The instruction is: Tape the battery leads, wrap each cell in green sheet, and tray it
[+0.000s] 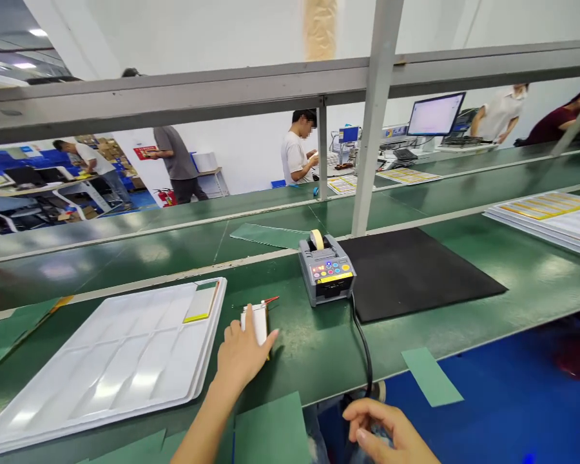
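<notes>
My left hand [241,354] rests over a flat silver-white battery cell [260,323] lying on the green bench. Its index finger lies along the cell's top and its thumb is spread out past the right edge, so part of the cell is hidden. Short red wires [271,299] stick out at the cell's far end. At the bench's front edge, my right hand [386,430] hangs in the air with loosely bent fingers, thumb and forefinger apart, and nothing visible in it. A grey tape dispenser [327,270] with a lit panel stands beyond the cell, to the right.
Stacked white trays [125,348] lie at left, one battery cell [203,303] in the far right corner. A black mat [415,277] lies right of the dispenser, whose black cable [365,341] drops over the front edge. A metal post [373,129] rises behind. Co-workers are farther back.
</notes>
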{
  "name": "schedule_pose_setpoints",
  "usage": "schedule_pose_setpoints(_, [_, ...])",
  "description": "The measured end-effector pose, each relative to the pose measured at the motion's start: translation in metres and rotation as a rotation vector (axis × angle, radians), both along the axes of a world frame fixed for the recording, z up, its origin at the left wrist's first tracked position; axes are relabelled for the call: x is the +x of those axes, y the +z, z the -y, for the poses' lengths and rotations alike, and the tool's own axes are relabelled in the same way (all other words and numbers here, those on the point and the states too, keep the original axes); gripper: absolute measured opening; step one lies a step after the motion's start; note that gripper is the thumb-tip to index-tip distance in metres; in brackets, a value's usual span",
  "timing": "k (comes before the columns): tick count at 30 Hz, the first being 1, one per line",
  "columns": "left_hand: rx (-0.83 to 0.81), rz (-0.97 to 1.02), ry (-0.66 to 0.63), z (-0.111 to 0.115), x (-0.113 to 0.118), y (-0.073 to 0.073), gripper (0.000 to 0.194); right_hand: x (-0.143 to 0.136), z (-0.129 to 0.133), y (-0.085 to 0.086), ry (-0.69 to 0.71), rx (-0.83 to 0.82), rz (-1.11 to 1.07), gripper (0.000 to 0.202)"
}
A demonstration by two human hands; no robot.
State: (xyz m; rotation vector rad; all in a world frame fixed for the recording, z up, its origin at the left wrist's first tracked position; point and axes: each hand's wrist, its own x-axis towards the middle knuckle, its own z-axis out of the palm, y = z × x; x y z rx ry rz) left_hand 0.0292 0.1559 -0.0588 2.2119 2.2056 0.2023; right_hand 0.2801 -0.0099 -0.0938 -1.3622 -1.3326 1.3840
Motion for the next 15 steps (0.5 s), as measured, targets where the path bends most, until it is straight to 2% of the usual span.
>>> schedule_pose_setpoints(3, [-0.013,0.053,0.037,0.006,0.006,-0.005,0.078,0.006,-0.006,0.009,-0.018,0.058,0.042,0.03])
schedule_pose_setpoints(5, [-0.028,0.107,0.042,0.002,0.001,-0.001,0.077,0.013,-0.021,0.021,-0.047,0.17,0.108,0.023])
schedule_pose_setpoints(7, [-0.046,0.175,0.035,-0.002,-0.008,0.006,0.082,0.024,-0.048,0.035,-0.149,0.305,0.149,0.018])
schedule_pose_setpoints(8, [-0.053,0.218,0.037,-0.002,-0.014,0.01,0.085,0.031,-0.067,0.043,-0.266,0.357,0.123,0.019])
schedule_pose_setpoints(11, [-0.085,0.371,0.062,0.012,-0.031,0.017,0.089,0.05,-0.132,0.061,-0.483,0.417,0.097,0.034])
schedule_pose_setpoints(13, [-0.151,0.609,0.053,0.031,-0.042,0.016,0.084,0.057,-0.171,0.065,-0.559,0.412,0.071,0.049])
schedule_pose_setpoints(15, [-0.258,1.051,0.024,0.052,-0.049,0.011,0.081,0.058,-0.199,0.063,-0.57,0.367,0.022,0.055])
